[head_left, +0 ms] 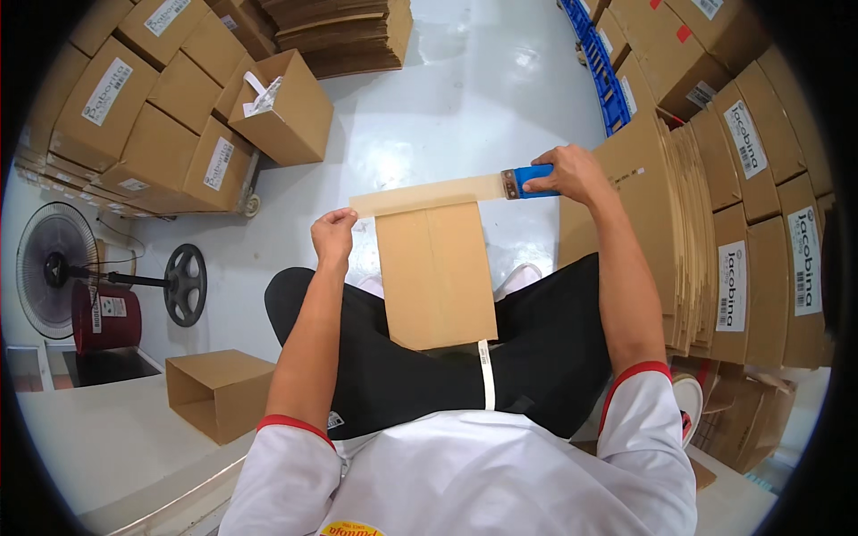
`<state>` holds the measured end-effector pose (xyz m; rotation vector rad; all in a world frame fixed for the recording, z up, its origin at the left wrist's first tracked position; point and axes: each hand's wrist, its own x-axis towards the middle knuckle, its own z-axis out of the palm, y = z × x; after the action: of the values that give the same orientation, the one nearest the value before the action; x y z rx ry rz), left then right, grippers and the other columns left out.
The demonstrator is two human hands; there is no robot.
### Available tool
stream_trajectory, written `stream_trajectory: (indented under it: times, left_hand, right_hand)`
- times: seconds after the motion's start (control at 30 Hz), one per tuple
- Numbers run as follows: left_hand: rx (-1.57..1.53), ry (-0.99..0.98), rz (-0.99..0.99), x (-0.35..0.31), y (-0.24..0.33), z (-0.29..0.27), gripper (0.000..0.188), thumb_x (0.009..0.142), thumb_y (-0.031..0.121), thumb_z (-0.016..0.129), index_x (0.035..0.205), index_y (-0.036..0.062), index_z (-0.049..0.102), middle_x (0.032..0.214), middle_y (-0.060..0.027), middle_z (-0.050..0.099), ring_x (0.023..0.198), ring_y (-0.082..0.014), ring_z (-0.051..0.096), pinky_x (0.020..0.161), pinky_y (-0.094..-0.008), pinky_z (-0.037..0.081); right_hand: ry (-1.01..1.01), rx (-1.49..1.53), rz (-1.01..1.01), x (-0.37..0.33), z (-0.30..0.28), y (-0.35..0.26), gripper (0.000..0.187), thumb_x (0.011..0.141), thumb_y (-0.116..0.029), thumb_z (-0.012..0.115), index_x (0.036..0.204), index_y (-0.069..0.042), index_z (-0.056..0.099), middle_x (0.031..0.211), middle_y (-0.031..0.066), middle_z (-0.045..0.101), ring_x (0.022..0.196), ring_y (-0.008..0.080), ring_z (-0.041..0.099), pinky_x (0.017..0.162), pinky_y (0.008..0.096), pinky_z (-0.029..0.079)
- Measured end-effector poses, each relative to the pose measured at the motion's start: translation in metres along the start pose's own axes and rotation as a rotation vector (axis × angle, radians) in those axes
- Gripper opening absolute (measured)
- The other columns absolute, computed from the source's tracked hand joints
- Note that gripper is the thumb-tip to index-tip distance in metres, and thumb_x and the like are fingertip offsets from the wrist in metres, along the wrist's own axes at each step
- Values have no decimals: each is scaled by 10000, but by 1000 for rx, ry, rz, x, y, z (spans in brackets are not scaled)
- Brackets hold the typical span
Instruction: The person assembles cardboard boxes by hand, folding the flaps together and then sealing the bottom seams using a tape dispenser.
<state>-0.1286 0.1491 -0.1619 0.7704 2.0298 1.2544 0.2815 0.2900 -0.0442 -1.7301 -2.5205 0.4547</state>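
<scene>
A flat-topped cardboard box point(435, 281) rests between my thighs, with a seam down its middle. Across its far edge stretches a strip of tan packing tape point(429, 195). The fingers of my left hand point(332, 238) pinch the strip's left end, just past the box's far left corner. My right hand point(576, 174) is wrapped round a blue tape dispenser point(534, 181) to the right of that edge, and the strip runs out from its metal head. Whether the tape touches the box all along the edge I cannot tell. A white band point(487, 375) lies on my lap below the box.
Labelled cartons point(134, 107) are stacked at left, beside an open carton point(290, 112). A fan point(58, 268) stands near a black wheel point(185, 284). A small open box point(219, 393) sits at lower left. Flattened cardboard point(639, 205) and more cartons point(751, 259) line the right.
</scene>
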Motion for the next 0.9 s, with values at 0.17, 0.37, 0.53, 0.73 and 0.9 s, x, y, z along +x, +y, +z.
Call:
stream_trajectory:
  times: [0.17, 0.37, 0.53, 0.73, 0.9]
  left_hand:
    - [1, 15, -3, 3, -2, 1, 248, 839, 121, 786, 1025, -37, 746, 880, -85, 734, 779, -148, 653, 713, -292, 510]
    - [56, 1, -46, -1, 5, 4, 240, 852, 119, 785, 1041, -27, 755, 939, -75, 742, 868, -153, 657, 805, -293, 507]
    - [76, -2, -54, 1, 0, 2, 236, 847, 118, 785, 1036, -23, 762, 955, -81, 750, 879, -157, 663, 819, -297, 506]
    - [96, 42, -9, 7, -12, 6, 192, 834, 132, 775, 971, -2, 771, 875, -82, 744, 792, -175, 666, 742, -323, 521]
    - [200, 65, -34, 12, -19, 16, 190, 835, 143, 771, 955, -5, 768, 886, -106, 756, 796, -187, 694, 759, -338, 541]
  right_hand:
    - [-15, -11, -1, 1, 3, 0, 584, 663, -535, 853, 1072, -122, 805, 918, 152, 765, 869, 319, 725, 784, 415, 576]
    - [-22, -8, 5, 0, 0, -4, 568, 672, -502, 859, 1066, -98, 801, 924, 168, 760, 872, 336, 721, 790, 420, 572]
    - [-37, -9, 7, 2, 1, -8, 548, 667, -504, 855, 1047, -112, 811, 853, 153, 760, 820, 316, 727, 747, 408, 571]
    - [-73, -21, 29, 5, 4, -13, 565, 664, -499, 858, 1054, -95, 806, 914, 174, 762, 849, 335, 727, 772, 429, 574]
    - [-111, -78, 75, 14, 17, -20, 581, 668, -536, 863, 1034, -89, 799, 937, 141, 766, 890, 318, 733, 775, 407, 576]
